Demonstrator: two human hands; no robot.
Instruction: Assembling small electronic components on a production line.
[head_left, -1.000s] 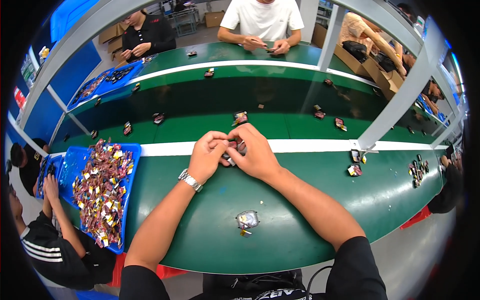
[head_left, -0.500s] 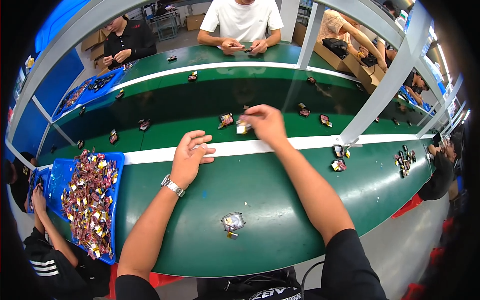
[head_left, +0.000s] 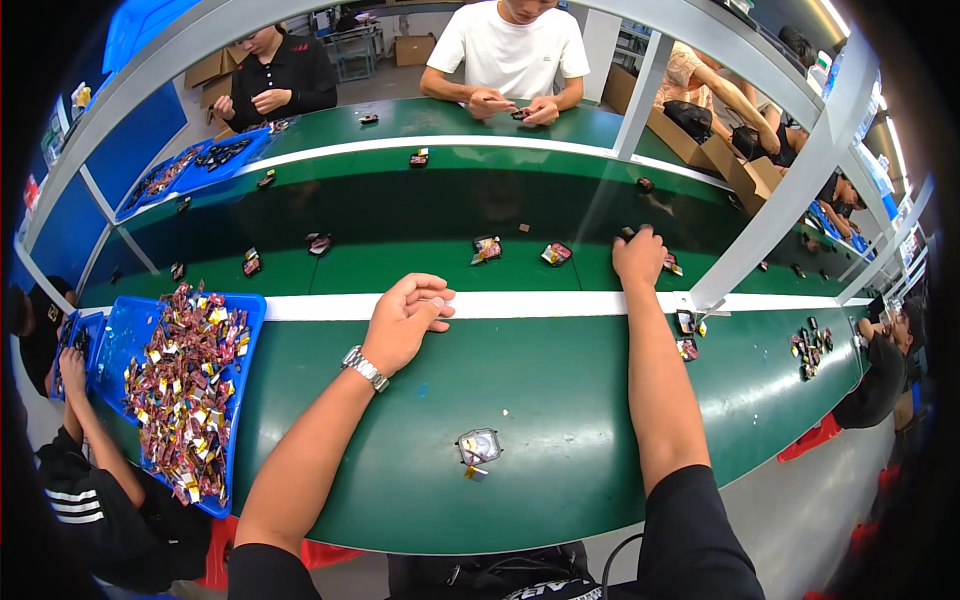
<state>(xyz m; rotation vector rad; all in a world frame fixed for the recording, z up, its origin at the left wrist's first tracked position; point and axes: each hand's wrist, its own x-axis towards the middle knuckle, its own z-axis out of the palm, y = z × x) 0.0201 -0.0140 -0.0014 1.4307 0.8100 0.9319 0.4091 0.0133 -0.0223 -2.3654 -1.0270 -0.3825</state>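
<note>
Right hand point(head_left: 640, 259) has swung rightward, leaving one gadget point(head_left: 556, 253) toward the near edge of the belt point(head_left: 400, 252), probably spaced to avoid tangling, fingers bunched at a second gadget point(head_left: 628, 232), grip unclear; left hand point(head_left: 400, 327) half-curled at the white rail point(head_left: 540, 305), contents unclear.

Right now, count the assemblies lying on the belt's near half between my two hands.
2: one assembly beyond your left hand, slightly right; another assembly nearer your right hand. More may hide beneath the right hand.
</note>
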